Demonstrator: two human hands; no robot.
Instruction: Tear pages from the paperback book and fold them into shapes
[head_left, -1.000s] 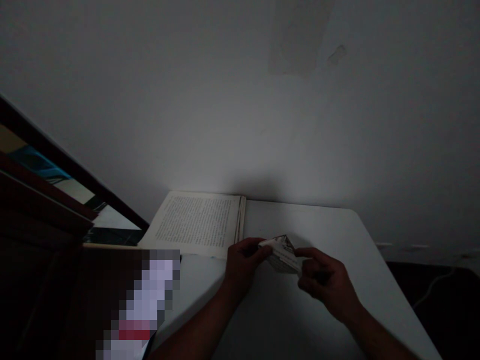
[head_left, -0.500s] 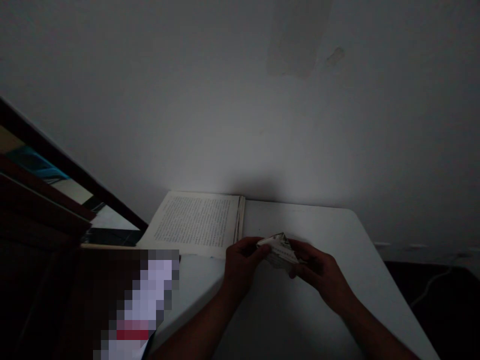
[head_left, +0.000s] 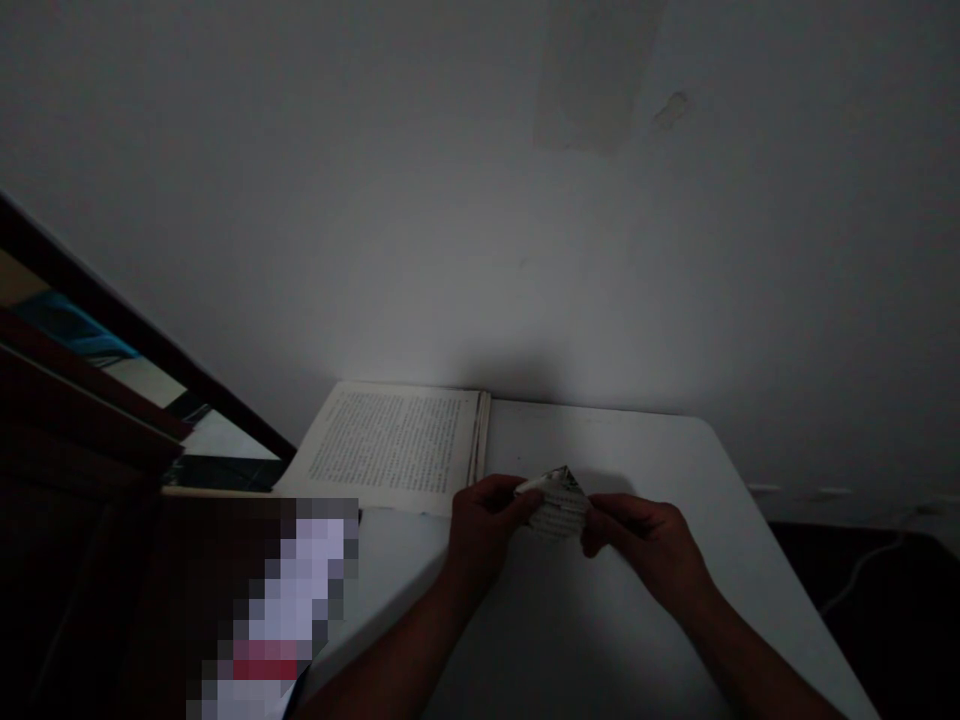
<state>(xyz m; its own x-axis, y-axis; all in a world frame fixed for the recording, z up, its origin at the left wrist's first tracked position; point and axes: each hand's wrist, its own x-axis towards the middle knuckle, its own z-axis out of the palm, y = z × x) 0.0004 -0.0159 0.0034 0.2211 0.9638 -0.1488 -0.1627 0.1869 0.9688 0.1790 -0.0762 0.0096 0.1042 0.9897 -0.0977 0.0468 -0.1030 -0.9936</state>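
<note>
A small folded piece of printed paper [head_left: 559, 504] is held just above the white table [head_left: 637, 600], between both my hands. My left hand [head_left: 484, 530] pinches its left edge with closed fingers. My right hand [head_left: 649, 555] grips its right side, fingers curled against it. The room is dim, so the folds are hard to make out.
An open book [head_left: 390, 445] with printed pages lies at the table's back left corner, against a pale wall. Dark wooden furniture [head_left: 75, 400] stands to the left. A blurred patch covers the lower left. The table's right edge drops to a dark floor.
My right hand has slid left along the paper and closed in on it. The paper looks more compact now. My left hand has stayed almost still.
</note>
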